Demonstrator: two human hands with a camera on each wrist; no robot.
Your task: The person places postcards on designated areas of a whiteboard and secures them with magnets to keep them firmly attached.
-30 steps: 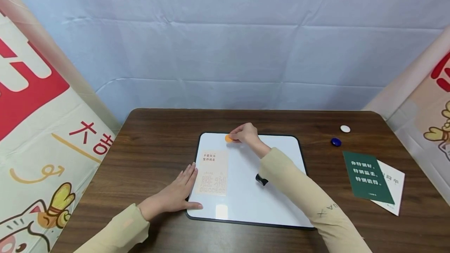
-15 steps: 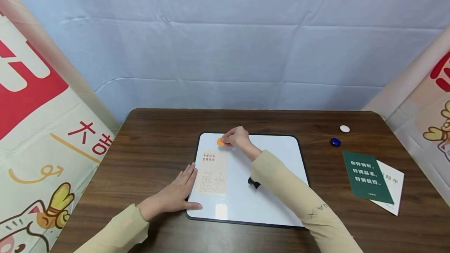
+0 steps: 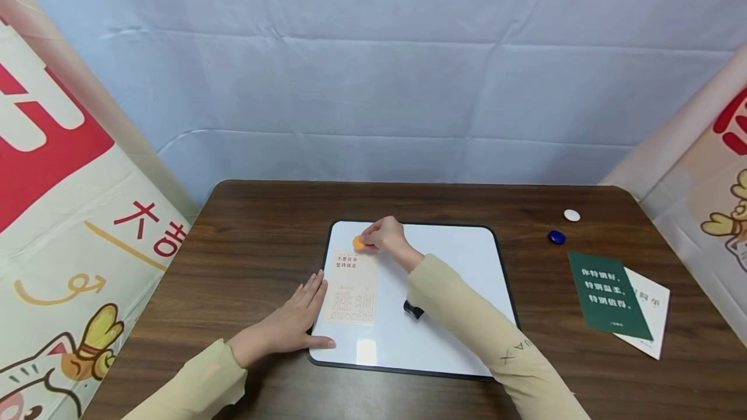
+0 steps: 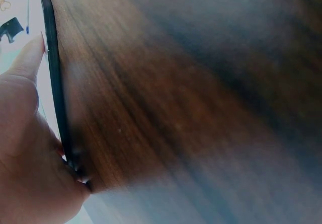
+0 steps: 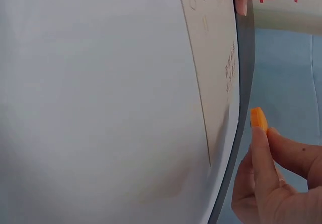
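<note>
A small whiteboard (image 3: 449, 251) with a black frame lies on the brown table. On its left part is a beige card (image 3: 354, 306) with printed characters. My right hand (image 3: 388, 236) pinches a round orange magnet (image 3: 358, 243) between thumb and fingers at the card's top edge. Seen from the right wrist, the orange magnet (image 5: 257, 119) sticks out past the fingertips, over the whiteboard's rim in that view. My left hand (image 3: 290, 321) rests with spread fingers along the board's left edge, its thumb (image 4: 31, 58) on the white surface.
To the right lie a green card (image 3: 607, 297) with white characters, partly covering a white card (image 3: 658, 316). Beyond them are a blue disc (image 3: 557, 237) and a white disc (image 3: 572, 215). A pale cloth backdrop (image 3: 373, 83) hangs behind the table.
My right hand has moved left and slightly toward me with the orange magnet, from the board's upper edge to the top of the beige card. The left hand stays in place.
</note>
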